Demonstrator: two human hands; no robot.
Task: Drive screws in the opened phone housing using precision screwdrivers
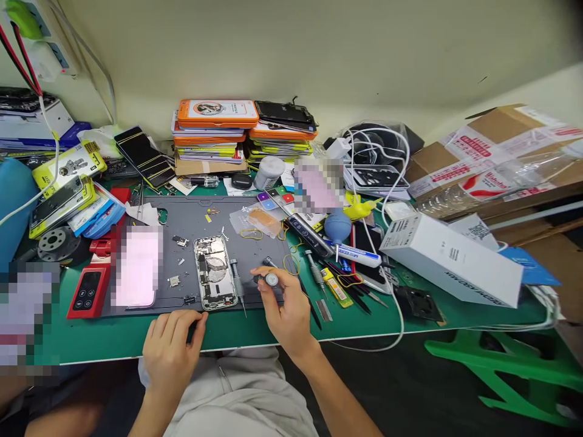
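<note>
An opened phone body [214, 273] lies on a grey repair mat [200, 212] with its insides showing. A screwdriver [237, 285] lies just right of it. My right hand [285, 306] is closed, pinching a small round silver-capped tool [270, 279] above the mat's right edge. My left hand [170, 346] rests at the table's front edge with its fingers curled over the mat's near rim; a small dark item shows under the fingertips and I cannot make it out. Small screws and parts [180, 243] lie scattered on the mat.
Stacked phone boxes [214, 130] stand at the back. A white carton [450, 258], white cables [387, 200], a blue air blower [337, 227] and tweezers [359, 297] crowd the right. A red device [86, 291] and packaged parts [64, 194] lie left. A green stool [514, 370] stands lower right.
</note>
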